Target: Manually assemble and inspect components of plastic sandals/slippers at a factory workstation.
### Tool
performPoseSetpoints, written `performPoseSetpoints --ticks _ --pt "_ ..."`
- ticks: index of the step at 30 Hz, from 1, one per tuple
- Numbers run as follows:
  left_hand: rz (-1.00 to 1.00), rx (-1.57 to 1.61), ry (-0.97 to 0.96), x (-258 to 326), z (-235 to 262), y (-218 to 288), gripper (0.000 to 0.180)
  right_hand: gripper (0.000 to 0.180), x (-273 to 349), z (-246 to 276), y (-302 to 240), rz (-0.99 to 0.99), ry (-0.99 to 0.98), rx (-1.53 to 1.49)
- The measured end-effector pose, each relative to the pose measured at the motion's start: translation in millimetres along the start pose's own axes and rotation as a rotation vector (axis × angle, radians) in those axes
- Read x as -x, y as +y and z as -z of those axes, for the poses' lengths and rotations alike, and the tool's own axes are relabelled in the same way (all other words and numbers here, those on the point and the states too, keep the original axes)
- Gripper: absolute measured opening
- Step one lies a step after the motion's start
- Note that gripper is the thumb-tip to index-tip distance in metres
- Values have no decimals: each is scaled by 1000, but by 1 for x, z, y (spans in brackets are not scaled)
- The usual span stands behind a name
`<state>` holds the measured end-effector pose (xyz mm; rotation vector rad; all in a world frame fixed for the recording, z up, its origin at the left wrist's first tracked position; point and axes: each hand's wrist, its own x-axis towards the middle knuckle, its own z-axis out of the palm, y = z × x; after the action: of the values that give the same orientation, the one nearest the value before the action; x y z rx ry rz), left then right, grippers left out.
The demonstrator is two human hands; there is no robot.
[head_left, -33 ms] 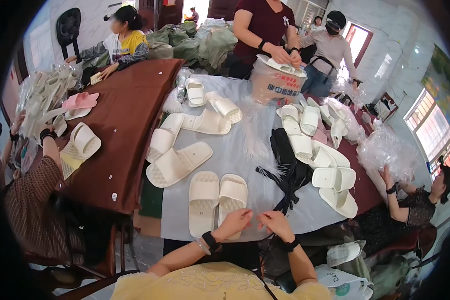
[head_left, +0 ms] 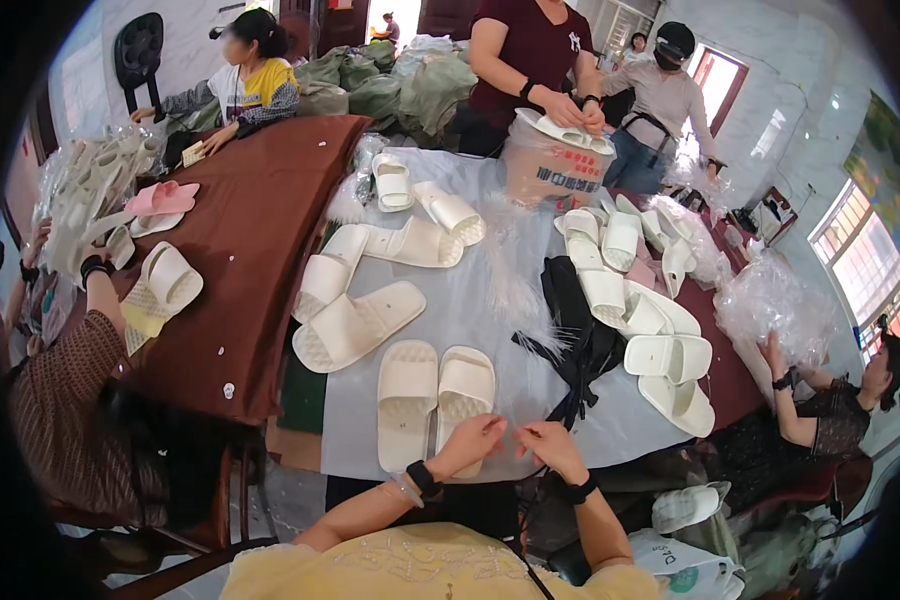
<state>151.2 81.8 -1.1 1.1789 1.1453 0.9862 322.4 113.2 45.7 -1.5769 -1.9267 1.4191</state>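
In front of me lies a pair of cream slippers, a left slipper (head_left: 407, 400) and a right slipper (head_left: 466, 385), toes away from me. My left hand (head_left: 470, 442) hovers over the heel of the right slipper, fingers pinched together. Just to its right, my right hand (head_left: 550, 446) is also closed in a pinch, a small gap away. Anything held in the fingertips is too small to make out. Beyond the pair, a bundle of thin white plastic strands (head_left: 515, 285) is spread on the grey table cover (head_left: 370, 400).
More cream slippers (head_left: 360, 325) lie to the left, and a pile of slippers (head_left: 620, 245) to the right beside a black bag or cloth (head_left: 575, 330). Co-workers surround the tables. Across from me, a person's hands work over a clear plastic bag (head_left: 555, 165). A brown-covered table (head_left: 260, 240) adjoins.
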Motion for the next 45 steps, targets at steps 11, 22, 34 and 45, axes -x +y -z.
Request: performPoseSetpoints --ticks 11,22,34,45 --pt "98 -40 69 -9 3 2 25 26 -10 -13 14 87 -126 -51" --pt "-5 -148 74 -11 -1 -10 23 30 -28 -17 22 84 22 -118" --pt "118 -79 -14 8 9 -3 24 26 -62 -6 3 -44 -72 -249" --pt "294 -207 -412 98 35 8 23 15 -135 22 26 -55 177 -376"
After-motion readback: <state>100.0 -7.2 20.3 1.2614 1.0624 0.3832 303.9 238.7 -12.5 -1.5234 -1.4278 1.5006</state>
